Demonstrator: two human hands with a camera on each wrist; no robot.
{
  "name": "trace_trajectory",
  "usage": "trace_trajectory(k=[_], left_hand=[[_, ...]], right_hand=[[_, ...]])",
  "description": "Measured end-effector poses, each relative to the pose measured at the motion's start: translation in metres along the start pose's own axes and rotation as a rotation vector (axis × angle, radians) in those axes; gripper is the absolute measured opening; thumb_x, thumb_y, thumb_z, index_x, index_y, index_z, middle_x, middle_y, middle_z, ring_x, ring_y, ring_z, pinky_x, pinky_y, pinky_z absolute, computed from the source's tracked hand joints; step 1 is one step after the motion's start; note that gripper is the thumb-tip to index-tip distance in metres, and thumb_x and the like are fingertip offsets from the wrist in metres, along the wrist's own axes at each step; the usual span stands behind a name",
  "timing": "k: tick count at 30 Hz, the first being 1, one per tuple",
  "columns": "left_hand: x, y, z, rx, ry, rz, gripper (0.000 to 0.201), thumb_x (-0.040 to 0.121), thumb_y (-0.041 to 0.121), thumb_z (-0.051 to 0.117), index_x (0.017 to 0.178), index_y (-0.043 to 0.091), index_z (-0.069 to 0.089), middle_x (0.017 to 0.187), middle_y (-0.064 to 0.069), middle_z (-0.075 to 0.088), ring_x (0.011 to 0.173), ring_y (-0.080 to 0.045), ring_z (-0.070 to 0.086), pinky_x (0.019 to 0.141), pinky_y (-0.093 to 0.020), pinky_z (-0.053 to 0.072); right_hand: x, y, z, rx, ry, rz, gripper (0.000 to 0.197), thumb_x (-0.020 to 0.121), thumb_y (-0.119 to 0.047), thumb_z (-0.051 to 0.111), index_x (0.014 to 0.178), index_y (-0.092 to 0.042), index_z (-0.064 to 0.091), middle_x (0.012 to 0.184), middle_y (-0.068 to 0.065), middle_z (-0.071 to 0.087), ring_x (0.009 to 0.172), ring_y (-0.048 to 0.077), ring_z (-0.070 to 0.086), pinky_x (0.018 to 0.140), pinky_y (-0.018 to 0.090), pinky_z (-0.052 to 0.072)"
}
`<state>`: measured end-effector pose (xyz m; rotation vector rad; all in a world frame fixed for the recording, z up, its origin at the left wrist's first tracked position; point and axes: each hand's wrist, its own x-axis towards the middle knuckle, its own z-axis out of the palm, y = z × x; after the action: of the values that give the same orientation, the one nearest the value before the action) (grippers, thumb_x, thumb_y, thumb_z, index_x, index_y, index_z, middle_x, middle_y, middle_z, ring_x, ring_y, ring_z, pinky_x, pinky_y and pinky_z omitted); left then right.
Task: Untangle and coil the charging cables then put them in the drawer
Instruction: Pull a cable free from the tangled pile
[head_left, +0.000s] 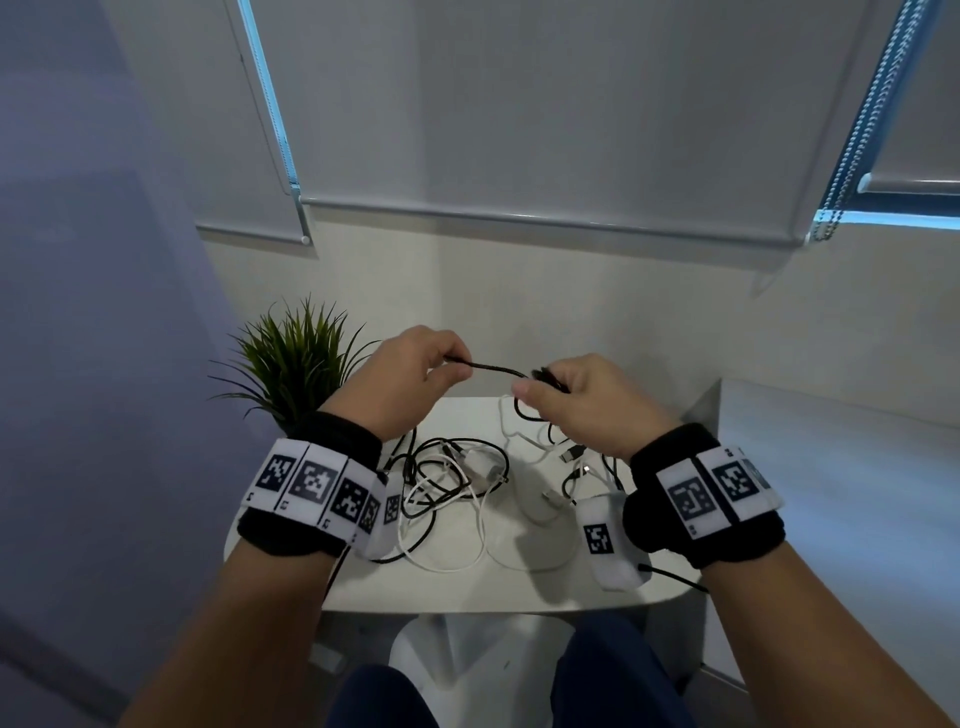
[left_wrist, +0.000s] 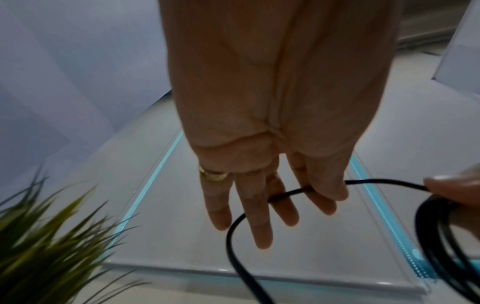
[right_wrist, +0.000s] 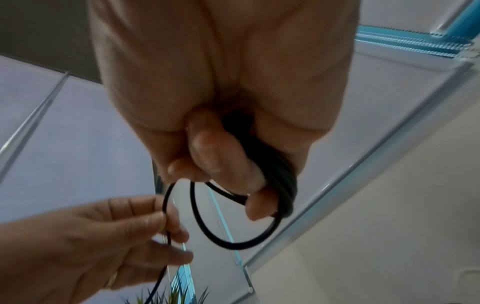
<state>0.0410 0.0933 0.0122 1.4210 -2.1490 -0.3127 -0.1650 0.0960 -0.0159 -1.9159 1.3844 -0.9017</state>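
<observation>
Both hands are raised above the small white table (head_left: 467, 587). My right hand (head_left: 566, 400) grips a coil of black cable (right_wrist: 281, 176) wound in several loops round its fingers. A short stretch of the same black cable (head_left: 493, 369) runs across to my left hand (head_left: 415, 374), which pinches it between thumb and fingers (left_wrist: 324, 191); the rest of it hangs down (left_wrist: 233, 246) toward the table. On the table below lies a tangle of black and white cables (head_left: 447, 483), with several loose plugs (head_left: 571, 457) near my right wrist. No drawer is in view.
A spiky green potted plant (head_left: 296, 358) stands at the table's back left corner, close to my left wrist. Roller blinds (head_left: 519, 130) cover the window behind. A white ledge (head_left: 831, 467) runs along the right. My knees (head_left: 613, 675) are under the table's front edge.
</observation>
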Motion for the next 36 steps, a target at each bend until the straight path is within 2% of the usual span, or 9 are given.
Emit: trace_trajectory(k=[3, 7, 11, 17, 21, 24, 26, 28, 36], left_hand=[[-0.003, -0.008, 0.004, -0.007, -0.045, -0.081, 0.017, 0.097, 0.023, 0.048, 0.102, 0.020, 0.064, 0.087, 0.010, 0.052, 0.084, -0.011, 0.052, 0.071, -0.020, 0.040], [-0.005, -0.009, 0.023, 0.033, -0.104, -0.112, 0.022, 0.099, 0.028, 0.042, 0.103, 0.034, 0.063, 0.093, 0.013, 0.058, 0.088, -0.009, 0.051, 0.104, -0.033, 0.030], [-0.009, 0.007, 0.046, -0.033, -0.227, -0.099, 0.021, 0.098, 0.022, 0.044, 0.114, 0.024, 0.059, 0.076, 0.011, 0.052, 0.066, -0.007, 0.049, 0.062, -0.013, 0.030], [-0.020, 0.014, 0.060, -0.166, -0.386, -0.077, 0.021, 0.096, 0.018, 0.049, 0.113, 0.024, 0.058, 0.095, -0.003, 0.066, 0.077, -0.011, 0.058, 0.083, -0.029, 0.048], [-0.021, 0.012, 0.046, -0.143, -0.366, -0.052, 0.014, 0.094, 0.024, 0.054, 0.104, 0.025, 0.064, 0.086, 0.006, 0.066, 0.078, -0.012, 0.061, 0.077, -0.023, 0.048], [-0.017, 0.011, 0.030, -0.018, -0.273, -0.032, 0.010, 0.093, 0.031, 0.054, 0.095, 0.033, 0.064, 0.080, 0.015, 0.061, 0.077, -0.006, 0.057, 0.080, -0.003, 0.031], [-0.011, 0.008, 0.022, 0.026, -0.157, -0.016, 0.011, 0.086, 0.047, 0.047, 0.087, 0.049, 0.058, 0.086, 0.020, 0.062, 0.088, -0.008, 0.059, 0.101, -0.023, 0.035], [-0.007, 0.008, 0.015, 0.030, -0.070, 0.004, 0.010, 0.083, 0.049, 0.044, 0.080, 0.053, 0.054, 0.086, 0.020, 0.058, 0.090, -0.012, 0.058, 0.092, -0.049, 0.044], [0.013, 0.009, 0.006, 0.017, 0.207, 0.175, 0.011, 0.090, 0.019, 0.060, 0.095, 0.020, 0.069, 0.104, 0.003, 0.061, 0.099, -0.014, 0.056, 0.105, -0.052, 0.032]], right_hand=[[0.000, 0.003, -0.002, 0.168, 0.046, 0.049, 0.039, 0.092, -0.039, 0.054, 0.063, -0.015, 0.044, 0.048, -0.007, 0.033, 0.049, 0.017, 0.035, 0.058, 0.031, 0.039], [-0.001, -0.009, -0.004, 0.459, 0.090, 0.039, 0.043, 0.097, -0.030, 0.047, 0.057, -0.015, 0.039, 0.040, -0.006, 0.033, 0.038, 0.016, 0.032, 0.070, 0.034, 0.050], [-0.002, -0.019, -0.007, 0.748, 0.135, 0.030, 0.042, 0.100, -0.023, 0.040, 0.061, -0.011, 0.044, 0.042, 0.001, 0.045, 0.037, 0.019, 0.042, 0.059, 0.032, 0.044], [0.000, -0.019, -0.010, 1.156, 0.185, -0.008, 0.028, 0.100, -0.012, 0.040, 0.082, -0.003, 0.059, 0.110, 0.025, 0.066, 0.105, 0.033, 0.065, 0.096, 0.036, 0.050], [0.005, -0.013, -0.004, 0.835, 0.284, -0.073, 0.018, 0.096, -0.014, 0.051, 0.088, -0.014, 0.067, 0.111, -0.001, 0.066, 0.116, 0.012, 0.057, 0.104, 0.024, 0.041], [0.007, -0.006, 0.002, 0.319, 0.327, -0.076, 0.014, 0.095, -0.019, 0.053, 0.091, -0.015, 0.067, 0.115, 0.008, 0.066, 0.106, 0.016, 0.060, 0.088, 0.023, 0.045], [0.008, -0.003, 0.006, 0.073, 0.273, -0.065, 0.019, 0.095, -0.022, 0.051, 0.099, -0.008, 0.063, 0.106, 0.015, 0.067, 0.097, 0.025, 0.061, 0.087, 0.033, 0.046], [0.007, -0.004, 0.009, -0.038, 0.157, -0.057, 0.018, 0.097, -0.021, 0.046, 0.098, -0.007, 0.059, 0.093, 0.007, 0.070, 0.080, 0.010, 0.063, 0.073, 0.021, 0.047], [-0.001, -0.009, 0.012, 0.094, -0.048, 0.007, 0.039, 0.093, -0.047, 0.048, 0.072, -0.015, 0.056, 0.051, -0.006, 0.054, 0.049, 0.011, 0.052, 0.057, 0.027, 0.043]])
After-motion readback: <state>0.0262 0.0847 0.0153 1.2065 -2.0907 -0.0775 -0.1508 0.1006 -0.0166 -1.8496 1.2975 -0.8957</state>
